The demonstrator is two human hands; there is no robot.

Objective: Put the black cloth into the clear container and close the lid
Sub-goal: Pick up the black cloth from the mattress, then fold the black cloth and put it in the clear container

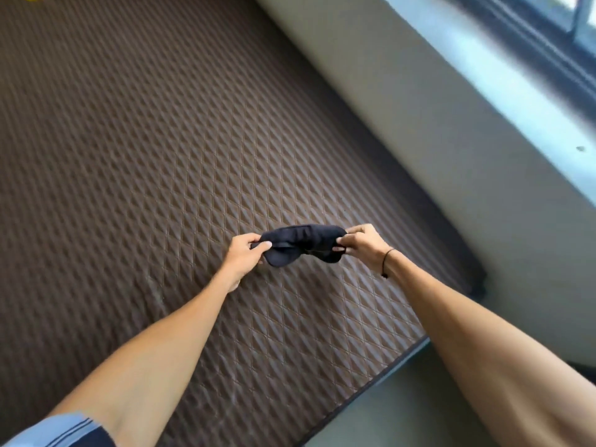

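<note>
Black cloth point(301, 243) held taut at six o'clock, left hand point(246, 254) and right hand point(362, 245) fingers pinching its ends. Container unseen; fold compactly first.

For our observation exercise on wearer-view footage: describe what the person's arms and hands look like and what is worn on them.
Both forearms are bare. The right hand has a thin black cord bracelet at its wrist. The left hand wears nothing; a short sleeve, light blue with dark stripes and a dark edge, shows at the left upper arm.

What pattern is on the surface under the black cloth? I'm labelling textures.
A brown quilted diamond pattern covers the mat, seen in the head view.
</note>
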